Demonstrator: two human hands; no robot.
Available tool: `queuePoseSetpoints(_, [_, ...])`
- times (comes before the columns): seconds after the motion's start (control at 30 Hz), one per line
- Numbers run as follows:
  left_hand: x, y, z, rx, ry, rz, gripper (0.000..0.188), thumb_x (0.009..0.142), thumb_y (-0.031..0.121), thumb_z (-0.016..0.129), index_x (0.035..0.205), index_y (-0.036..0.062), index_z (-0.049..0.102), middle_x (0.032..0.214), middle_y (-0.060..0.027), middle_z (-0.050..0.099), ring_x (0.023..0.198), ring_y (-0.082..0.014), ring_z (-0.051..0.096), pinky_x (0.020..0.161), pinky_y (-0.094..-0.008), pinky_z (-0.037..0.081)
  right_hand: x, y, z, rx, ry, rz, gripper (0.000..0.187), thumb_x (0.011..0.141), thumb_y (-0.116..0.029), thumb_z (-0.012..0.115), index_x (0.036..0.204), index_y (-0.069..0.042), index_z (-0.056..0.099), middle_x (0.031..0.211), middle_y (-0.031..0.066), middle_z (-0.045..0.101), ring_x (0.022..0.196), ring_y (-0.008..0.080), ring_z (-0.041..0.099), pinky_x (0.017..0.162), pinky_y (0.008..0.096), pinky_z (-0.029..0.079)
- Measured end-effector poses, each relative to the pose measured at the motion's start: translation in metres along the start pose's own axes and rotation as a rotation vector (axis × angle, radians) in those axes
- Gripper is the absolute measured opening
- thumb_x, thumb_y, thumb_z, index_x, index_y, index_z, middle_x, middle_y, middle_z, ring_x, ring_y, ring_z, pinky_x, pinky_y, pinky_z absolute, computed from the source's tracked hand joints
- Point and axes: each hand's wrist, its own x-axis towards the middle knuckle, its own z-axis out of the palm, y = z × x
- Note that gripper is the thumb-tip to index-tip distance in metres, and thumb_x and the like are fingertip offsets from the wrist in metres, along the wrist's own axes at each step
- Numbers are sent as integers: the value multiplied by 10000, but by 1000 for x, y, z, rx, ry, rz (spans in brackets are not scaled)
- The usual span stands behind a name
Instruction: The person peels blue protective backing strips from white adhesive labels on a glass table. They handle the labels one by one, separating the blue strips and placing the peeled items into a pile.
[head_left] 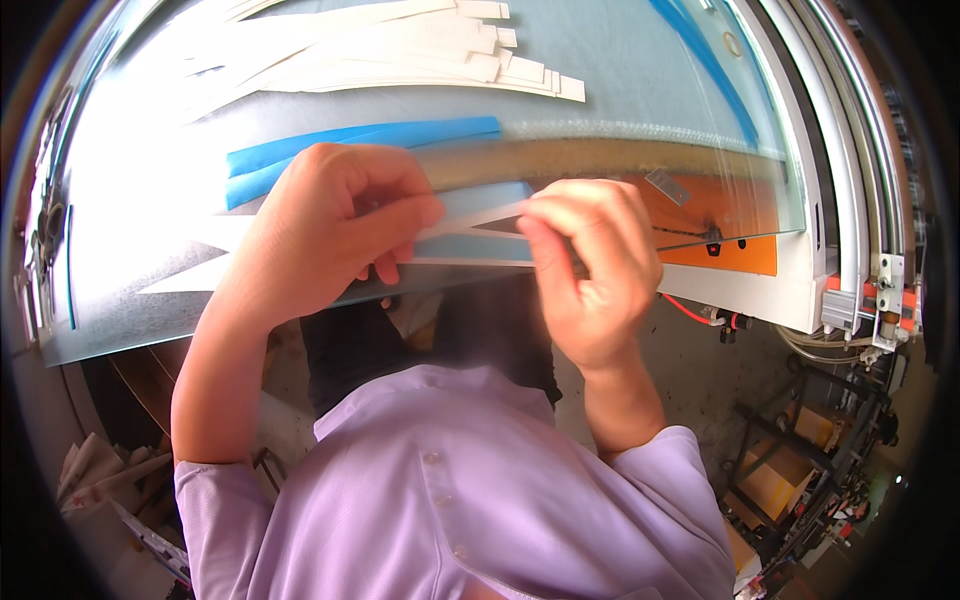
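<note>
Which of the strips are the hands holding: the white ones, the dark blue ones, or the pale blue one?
The pale blue strip, pinched between left hand and right hand; the others lie untouched beyond.

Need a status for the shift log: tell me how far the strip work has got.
Looks done: a fan of white strips lies at the far side of the table. In hand: left hand and right hand pinch a pale blue-backed strip, apparently peeling it. Seemingly left: blue strips just behind the hands.
</note>
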Motion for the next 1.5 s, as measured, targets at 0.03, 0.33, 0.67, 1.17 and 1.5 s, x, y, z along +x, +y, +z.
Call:
queuePoseSetpoints(0.03, [0, -2, -1, -8, -1, 10, 153, 960, 114, 681, 843, 14, 676, 615, 6, 604, 498, -64, 578, 452, -208, 414, -1, 0, 2, -35, -28, -22, 176, 768, 2, 791, 914, -25, 696, 893, 81, 663, 830, 288, 622, 725, 378, 487])
queuePoseSetpoints(0.33, [-2, -16, -21, -282, 108, 359, 257, 1003, 213, 709, 840, 17, 670, 508, 58, 486, 358, 5, 345, 370, -169, 234, 5, -8, 6, -71, -107, 109, 200, 738, 1, 804, 845, -52, 644, 864, 71, 597, 803, 283, 578, 713, 394, 451])
queuePoseSetpoints(0.67, [-23, 2, -12, -75, 23, 249, 196, 966, 129, 737, 835, -7, 684, 543, 40, 533, 411, -21, 449, 393, -198, 292, 22, -31, -18, 973, -143, 803, 299, 958, -132, 754, 1160, 68, 664, 938, 86, 705, 765, 99, 635, 631, 243, 521])
queuePoseSetpoints(1.17, [-3, 12, 17, 93, 62, 307, 211, 887, 196, 793, 916, -5, 735, 633, -24, 623, 518, -84, 529, 481, -252, 412, 12, -30, -14, 711, 4, 600, 188, 933, 55, 708, 1115, 40, 662, 916, 89, 720, 859, 108, 671, 783, 230, 536])
queuePoseSetpoints(1.5, [1, 31, 26, 151, -57, -46, 195, 935, 116, 698, 788, -7, 665, 634, -11, 628, 470, -59, 560, 438, -214, 400, -15, -3, -10, 271, 112, 401, 19, 994, -24, 636, 990, -8, 647, 873, 98, 731, 767, 186, 711, 693, 287, 542])
